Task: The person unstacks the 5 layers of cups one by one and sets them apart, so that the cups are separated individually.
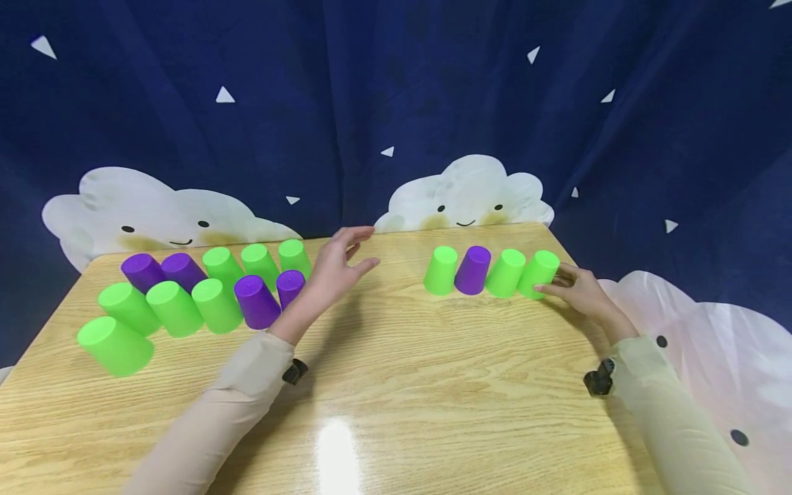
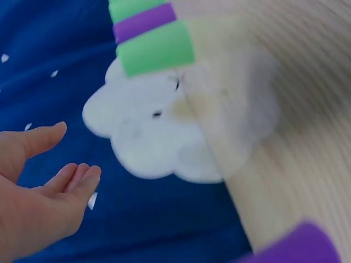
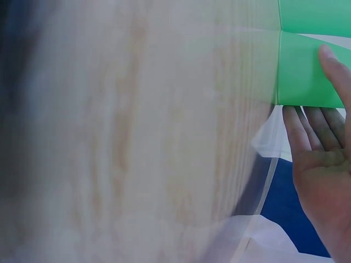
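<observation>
Four upside-down plastic cups stand in a row at the back right of the head view: a green one [image 1: 441, 271], a purple one [image 1: 473, 271], another green one [image 1: 506, 273] and the rightmost green cup [image 1: 537, 275]. My right hand [image 1: 581, 292] holds that rightmost cup from its right side. In the right wrist view the thumb lies across the front of the green cup [image 3: 304, 71], and the fingertips pass behind it. My left hand [image 1: 337, 268] hovers with nothing in it, thumb and fingers apart, near a purple cup [image 1: 289, 285] of the left group.
Several green and purple upside-down cups, such as a green one [image 1: 117, 347] at the front left, stand in rows on the wooden table [image 1: 421, 399]. A dark blue curtain [image 1: 371, 103] with white clouds hangs behind the table's back edge.
</observation>
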